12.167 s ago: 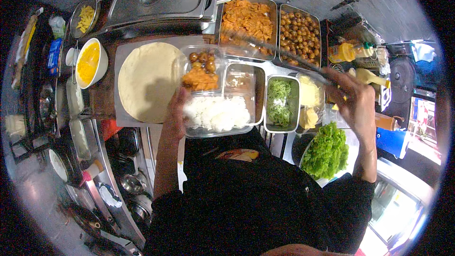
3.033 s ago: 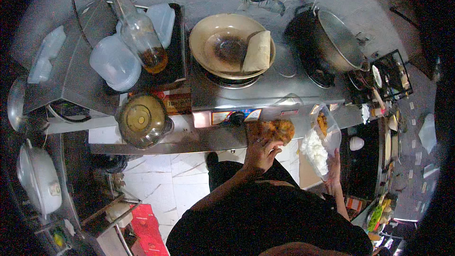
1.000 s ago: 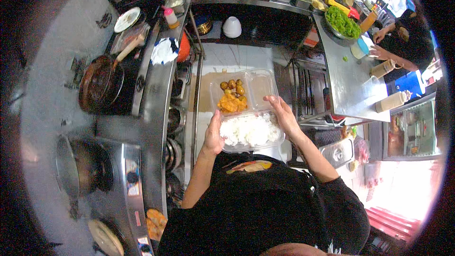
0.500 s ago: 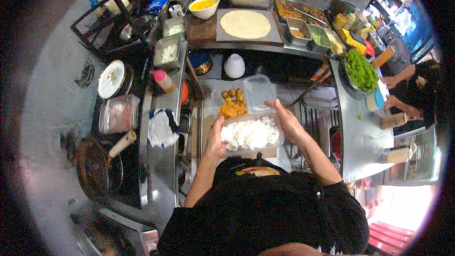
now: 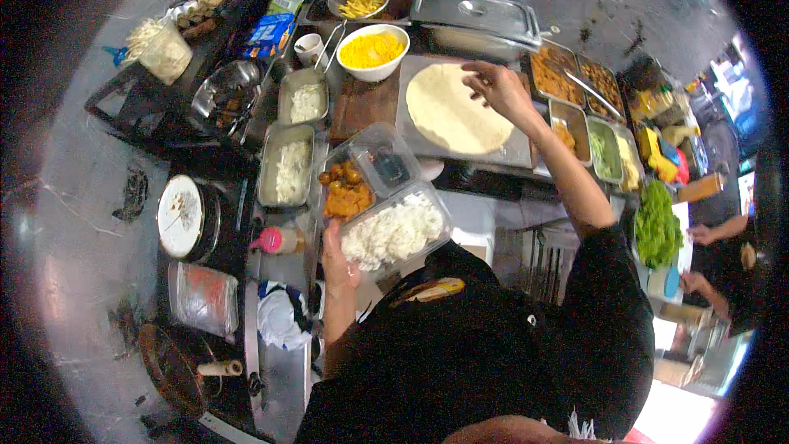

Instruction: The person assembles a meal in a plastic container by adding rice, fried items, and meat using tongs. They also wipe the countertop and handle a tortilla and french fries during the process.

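A clear plastic takeaway container (image 5: pixel 386 166) with compartments is tilted in my left hand (image 5: pixel 337 256), whose fingers grip its lower left side. White rice (image 5: pixel 399 230) fills the large near compartment. Orange saucy chunks (image 5: pixel 347 200) and small brown round pieces (image 5: pixel 340 173) share another, and the far right compartment holds nothing. My right hand (image 5: pixel 495 90) is off the container, reaching over a round flat sheet of dough (image 5: pixel 448 111) on the counter. Its fingers are apart and bent, with nothing visible in them. I cannot tell whether they touch the dough.
Beyond the container stand a white bowl of yellow shreds (image 5: pixel 373 51) and a lidded steel pan (image 5: pixel 472 12). Food pans (image 5: pixel 608 148) line the right, near green lettuce (image 5: pixel 657 226) and a co-worker's hands (image 5: pixel 699 234). Pans of white shreds (image 5: pixel 289 168) and a pink-capped bottle (image 5: pixel 283 240) are left.
My right hand has let go of the container and moved up over the dough. In my left hand the container has shifted left and tilted. The view has turned and come nearer the counter.
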Demonstrator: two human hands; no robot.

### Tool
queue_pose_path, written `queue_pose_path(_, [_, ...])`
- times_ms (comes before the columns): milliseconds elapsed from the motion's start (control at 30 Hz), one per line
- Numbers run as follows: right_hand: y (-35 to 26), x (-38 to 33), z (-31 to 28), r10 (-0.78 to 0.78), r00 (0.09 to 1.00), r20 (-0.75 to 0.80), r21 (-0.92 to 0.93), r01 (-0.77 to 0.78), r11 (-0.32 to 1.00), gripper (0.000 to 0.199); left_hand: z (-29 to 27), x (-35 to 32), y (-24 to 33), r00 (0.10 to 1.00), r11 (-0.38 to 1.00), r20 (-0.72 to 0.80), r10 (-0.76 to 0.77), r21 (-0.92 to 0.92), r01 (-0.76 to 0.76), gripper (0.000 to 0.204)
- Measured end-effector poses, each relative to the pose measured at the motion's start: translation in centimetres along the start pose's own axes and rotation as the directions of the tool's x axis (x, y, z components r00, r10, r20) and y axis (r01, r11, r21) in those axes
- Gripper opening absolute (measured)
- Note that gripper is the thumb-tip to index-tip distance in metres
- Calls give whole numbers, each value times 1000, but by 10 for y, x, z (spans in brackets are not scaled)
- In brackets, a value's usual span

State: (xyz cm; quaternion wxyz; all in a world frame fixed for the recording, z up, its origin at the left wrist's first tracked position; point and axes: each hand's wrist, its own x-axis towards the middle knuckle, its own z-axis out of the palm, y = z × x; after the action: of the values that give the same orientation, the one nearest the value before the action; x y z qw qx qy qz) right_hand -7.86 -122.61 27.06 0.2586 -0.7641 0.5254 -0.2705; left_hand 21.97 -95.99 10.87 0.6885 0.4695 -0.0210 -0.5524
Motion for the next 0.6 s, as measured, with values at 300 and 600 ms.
queue_pose_path(300, [91, 362, 106, 154, 988, 24, 260, -155, 953, 42, 4, 29, -5, 831, 309, 352, 430, 808, -502, 93])
queue_pose_path(600, [94, 442, 204, -387, 895, 225, -295, 440, 848, 50, 52, 24, -1, 954, 698, -15, 300, 685, -209, 49])
